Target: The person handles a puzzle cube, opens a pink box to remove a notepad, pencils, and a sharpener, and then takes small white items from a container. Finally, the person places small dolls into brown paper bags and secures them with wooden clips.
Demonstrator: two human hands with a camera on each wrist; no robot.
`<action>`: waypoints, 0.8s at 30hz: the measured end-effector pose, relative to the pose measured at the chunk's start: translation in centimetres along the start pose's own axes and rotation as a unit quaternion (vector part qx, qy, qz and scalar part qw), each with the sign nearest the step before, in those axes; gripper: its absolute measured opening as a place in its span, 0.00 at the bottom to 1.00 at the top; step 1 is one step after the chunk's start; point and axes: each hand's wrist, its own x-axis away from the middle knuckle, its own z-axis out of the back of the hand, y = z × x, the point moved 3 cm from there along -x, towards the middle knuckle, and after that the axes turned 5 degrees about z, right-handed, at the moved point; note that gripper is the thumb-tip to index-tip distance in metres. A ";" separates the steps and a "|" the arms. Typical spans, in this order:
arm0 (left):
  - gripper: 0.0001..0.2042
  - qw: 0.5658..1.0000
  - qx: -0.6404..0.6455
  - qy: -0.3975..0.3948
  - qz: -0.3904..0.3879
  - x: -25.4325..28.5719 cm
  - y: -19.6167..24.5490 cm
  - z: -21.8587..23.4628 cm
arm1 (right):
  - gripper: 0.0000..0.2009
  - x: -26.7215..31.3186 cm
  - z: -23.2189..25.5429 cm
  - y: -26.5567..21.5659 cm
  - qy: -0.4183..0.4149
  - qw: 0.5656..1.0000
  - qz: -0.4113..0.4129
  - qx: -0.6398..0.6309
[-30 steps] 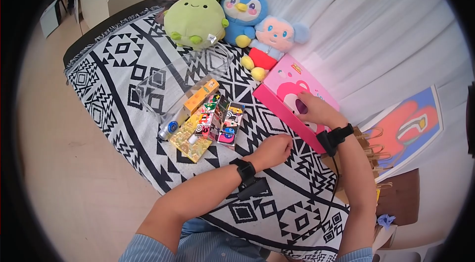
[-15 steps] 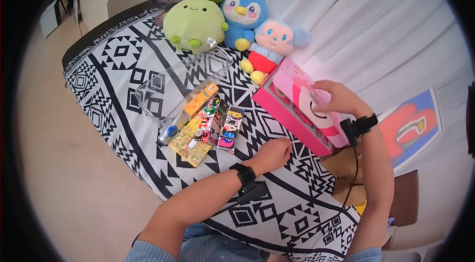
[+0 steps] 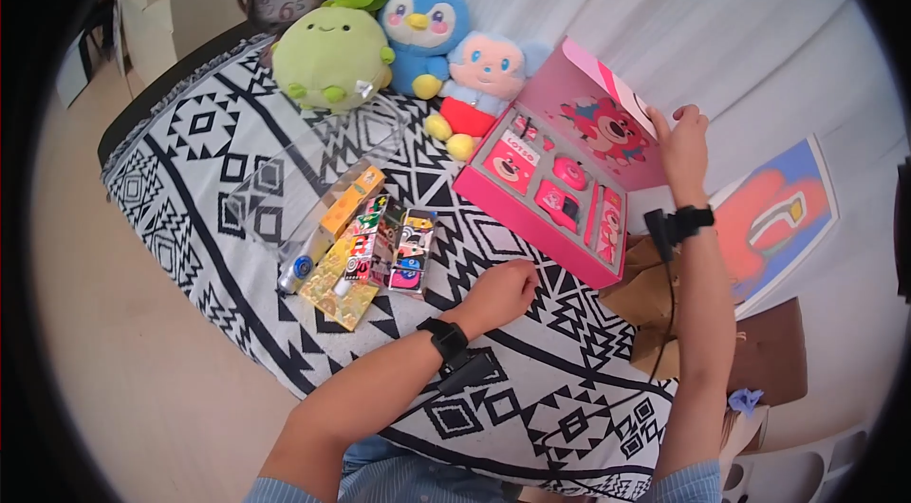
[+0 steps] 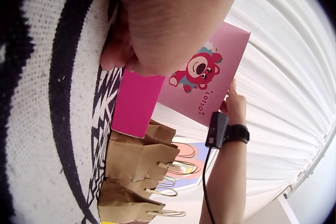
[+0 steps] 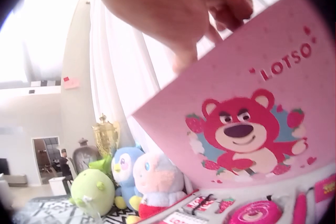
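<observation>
A pink Lotso gift box lies on the patterned cloth at the right. Its lid stands raised, with a red bear printed on the inner face. My right hand is at the lid's outer edge; in the right wrist view its fingers reach to that edge from behind. Inside the box, a LOTSO notebook-like item, a round pink item and other pink pieces sit in grey slots. My left hand rests on the cloth in front of the box, fingers loosely curled, nothing held.
Plush toys, one green, one blue and one pink-faced, sit at the back. Small colourful boxes and a clear plastic case lie left. Brown paper bags stand beside the box at right.
The box's lid has swung up from closed, moved by my right hand, and its contents now show. My right hand has risen with it. The left hand has stayed on the cloth.
</observation>
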 end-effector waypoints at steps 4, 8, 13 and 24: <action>0.04 1.000 -0.004 -0.004 0.010 0.0 0.1 0.1 | 0.17 0.9 -1.2 -1.1 0.090 0.996 -0.020 -0.018; 0.04 1.000 -0.002 -0.002 0.007 -0.1 0.0 0.0 | 0.15 0.5 -2.6 0.4 0.170 0.977 0.012 -0.126; 0.04 0.999 -0.030 -0.020 0.024 -0.2 0.2 -0.2 | 0.16 1.8 -6.5 2.9 0.134 0.984 0.107 0.050; 0.03 0.999 -0.016 -0.016 0.028 -0.2 0.2 -0.2 | 0.22 5.4 -9.1 3.0 -0.089 0.972 0.210 0.045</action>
